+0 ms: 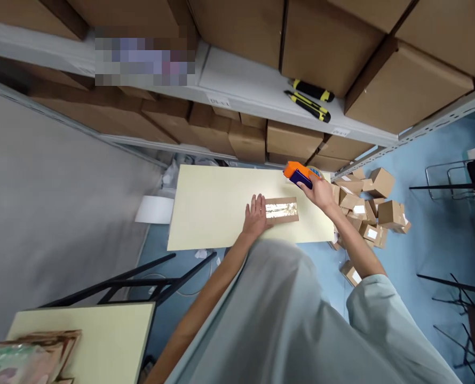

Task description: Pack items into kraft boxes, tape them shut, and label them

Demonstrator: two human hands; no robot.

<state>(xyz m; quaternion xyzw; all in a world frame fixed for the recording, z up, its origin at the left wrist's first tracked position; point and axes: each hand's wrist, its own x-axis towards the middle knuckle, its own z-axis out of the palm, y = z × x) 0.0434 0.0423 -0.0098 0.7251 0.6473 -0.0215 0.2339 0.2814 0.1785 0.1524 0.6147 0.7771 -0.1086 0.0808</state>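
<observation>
A small flat cardboard box (282, 209) lies on a pale yellow table (209, 208), with a shiny strip of clear tape along its top. My left hand (255, 214) rests flat on the box's left end, fingers stretched out. My right hand (319, 191) is closed round an orange and blue tape dispenser (297, 174), held just beyond the box's right end and slightly above the table.
Several sealed small boxes (365, 205) lie heaped on the blue floor right of the table. Shelving behind holds large cartons, with two yellow-black utility knives (310, 100) on a shelf. A second table (97, 336) with flattened packaging stands at lower left. Black metal frames stand at right.
</observation>
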